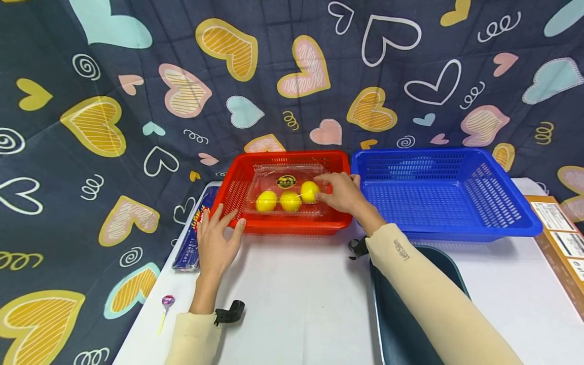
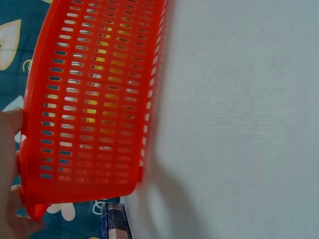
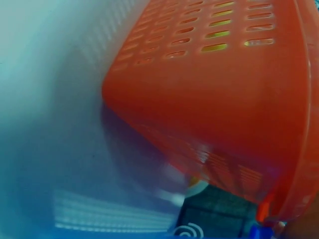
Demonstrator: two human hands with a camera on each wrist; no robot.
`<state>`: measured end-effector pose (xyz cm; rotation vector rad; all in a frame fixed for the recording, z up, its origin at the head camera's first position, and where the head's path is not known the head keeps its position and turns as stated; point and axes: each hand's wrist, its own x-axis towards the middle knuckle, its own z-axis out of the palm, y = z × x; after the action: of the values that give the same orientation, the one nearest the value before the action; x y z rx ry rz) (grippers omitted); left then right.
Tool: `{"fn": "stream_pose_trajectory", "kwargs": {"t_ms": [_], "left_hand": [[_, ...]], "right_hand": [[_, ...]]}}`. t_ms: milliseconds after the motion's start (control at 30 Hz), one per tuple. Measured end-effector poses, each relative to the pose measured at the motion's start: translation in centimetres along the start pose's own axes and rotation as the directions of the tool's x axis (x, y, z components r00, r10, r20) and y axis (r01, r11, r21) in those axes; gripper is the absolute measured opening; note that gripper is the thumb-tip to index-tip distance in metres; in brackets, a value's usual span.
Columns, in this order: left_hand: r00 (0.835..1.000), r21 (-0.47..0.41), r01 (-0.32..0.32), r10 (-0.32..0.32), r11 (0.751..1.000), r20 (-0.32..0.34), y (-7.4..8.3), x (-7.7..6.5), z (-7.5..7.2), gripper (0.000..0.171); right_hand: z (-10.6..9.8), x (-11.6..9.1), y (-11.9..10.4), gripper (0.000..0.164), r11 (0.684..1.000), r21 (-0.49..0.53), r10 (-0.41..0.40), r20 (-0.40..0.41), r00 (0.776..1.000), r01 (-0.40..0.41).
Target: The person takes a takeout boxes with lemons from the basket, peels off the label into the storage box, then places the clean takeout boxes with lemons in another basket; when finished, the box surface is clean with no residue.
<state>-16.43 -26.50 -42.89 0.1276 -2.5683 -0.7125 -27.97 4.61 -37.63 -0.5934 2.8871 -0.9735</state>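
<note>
A clear plastic clamshell box (image 1: 266,177) with a dark round label lies inside the red basket (image 1: 274,224). It holds three yellow round fruits (image 1: 290,201), perhaps lemons. Over the basket's front left corner my left hand (image 1: 218,243) spreads its fingers; in the left wrist view its fingertips are at the rim. My right hand (image 1: 343,192) reaches over the basket's right side, thumb and index finger apart at the box's right end. Whether they press on the box is hard to see. Only a blurred bit of that hand appears in the right wrist view.
To the right stands a blue basket (image 1: 410,235), with a dark teal bin (image 1: 388,309) in front, partly under my right forearm. A blue spaghetti pack (image 1: 187,253) and a lollipop (image 1: 168,301) lie on the left. A brown carton (image 1: 552,243) is at the right edge.
</note>
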Motion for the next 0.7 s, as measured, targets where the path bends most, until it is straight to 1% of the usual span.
{"fn": "stream_pose_trajectory", "kwargs": {"t_ms": [267,467,533,600,700], "left_hand": [[0.998,-0.014,-0.024,0.023,1.0,-0.057,0.1,-0.2,0.2,0.048],[0.993,0.003,-0.047,0.047,0.999,-0.105,0.1,-0.4,0.5,0.046],[0.992,0.008,-0.052,0.053,0.999,-0.117,0.0,-0.5,0.6,0.045],[0.991,0.006,-0.053,0.053,0.999,-0.126,0.0,-0.5,0.7,0.044],[0.991,0.002,-0.046,0.046,0.999,-0.129,0.1,-0.6,0.8,0.044]], "right_hand": [[-0.6,0.7,-0.5,0.05,1.0,-0.021,0.004,0.038,0.999,-0.003],[-1.5,1.6,-0.7,0.048,0.999,-0.03,-0.021,0.089,0.996,0.023],[-1.9,1.9,-0.7,0.047,1.0,-0.018,-0.021,0.105,0.994,0.023],[-2.3,2.2,-0.7,0.046,1.0,0.016,-0.022,0.115,0.993,0.02],[-2.7,2.7,-0.7,0.045,0.998,0.062,-0.021,0.108,0.994,0.014]]}}
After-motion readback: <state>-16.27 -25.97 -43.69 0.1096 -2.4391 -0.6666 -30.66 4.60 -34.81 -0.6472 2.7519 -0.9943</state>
